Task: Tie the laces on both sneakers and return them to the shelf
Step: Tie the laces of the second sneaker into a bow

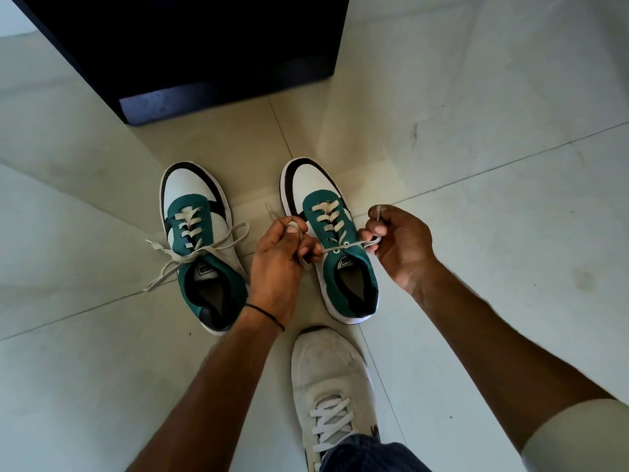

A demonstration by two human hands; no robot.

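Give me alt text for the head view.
Both hands pull the lace ends of the right green-and-white sneaker sideways, left hand, right hand. The left sneaker beside it is already tied; both sit on the tiled floor.

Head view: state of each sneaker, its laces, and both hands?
Left sneaker: upright on the floor, laces tied in a bow.
Right sneaker: upright on the floor, laces not yet tied.
Right sneaker's lace: pulled out sideways, one end in each hand.
Left hand: closed on one lace end.
Right hand: closed on the other lace end.
White shoe: worn on the person's foot, laced.
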